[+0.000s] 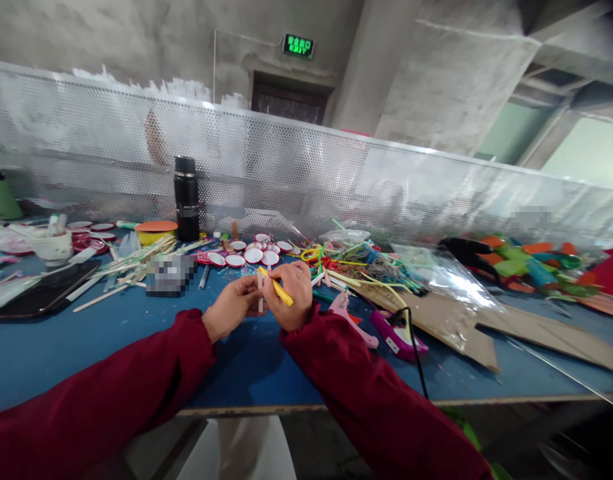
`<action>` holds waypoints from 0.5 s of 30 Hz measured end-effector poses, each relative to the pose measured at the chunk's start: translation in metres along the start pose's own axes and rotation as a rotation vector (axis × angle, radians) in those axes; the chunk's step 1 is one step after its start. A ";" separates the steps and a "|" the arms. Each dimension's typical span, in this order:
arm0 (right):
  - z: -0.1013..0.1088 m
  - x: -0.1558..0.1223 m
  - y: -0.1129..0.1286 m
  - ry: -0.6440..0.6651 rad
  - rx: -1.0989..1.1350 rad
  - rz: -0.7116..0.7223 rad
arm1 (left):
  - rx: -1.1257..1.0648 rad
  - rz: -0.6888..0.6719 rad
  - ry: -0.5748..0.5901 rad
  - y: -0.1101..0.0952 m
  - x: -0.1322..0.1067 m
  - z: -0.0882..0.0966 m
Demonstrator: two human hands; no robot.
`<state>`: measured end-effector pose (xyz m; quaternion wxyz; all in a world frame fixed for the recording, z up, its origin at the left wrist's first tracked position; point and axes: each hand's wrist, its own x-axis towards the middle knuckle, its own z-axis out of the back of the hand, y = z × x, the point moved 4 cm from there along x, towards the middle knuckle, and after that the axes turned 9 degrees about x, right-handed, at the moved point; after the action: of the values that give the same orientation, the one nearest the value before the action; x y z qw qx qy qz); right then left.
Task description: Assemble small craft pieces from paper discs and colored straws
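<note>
In the middle of the head view, my left hand point(231, 307) is closed on a thin, pale craft stick point(260, 297), held nearly upright. Close against it, my right hand point(294, 293) grips a slim yellow tool point(282, 293) that looks like a pen or a small knife; I cannot tell which. The tool slants, with its upper end at the top of the stick. Just beyond my hands lie several round white discs with red rims point(253, 255). Pink hot-glue gun point(344, 313) lies right of my right hand.
Coloured pipe cleaners point(371, 263) heap behind my right hand. A purple device point(399, 335) with a black cable and a cardboard sheet point(436, 320) lie rightward. A black bottle point(186, 200) stands near the perforated metal screen point(296, 167). Loose sticks and a phone point(41, 293) are leftward.
</note>
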<state>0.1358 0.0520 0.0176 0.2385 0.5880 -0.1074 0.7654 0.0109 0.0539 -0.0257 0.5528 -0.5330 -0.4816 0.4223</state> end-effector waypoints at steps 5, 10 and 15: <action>-0.001 -0.001 0.001 0.015 0.019 0.014 | 0.007 -0.012 0.000 -0.002 -0.001 0.000; -0.002 -0.001 0.001 0.043 0.019 0.010 | 0.021 -0.032 -0.015 -0.002 0.000 0.001; -0.001 -0.001 0.002 0.046 0.014 0.006 | 0.023 -0.050 -0.011 0.001 0.001 0.002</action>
<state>0.1338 0.0506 0.0165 0.2343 0.5717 -0.0983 0.7801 0.0095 0.0551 -0.0268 0.5667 -0.5119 -0.4929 0.4170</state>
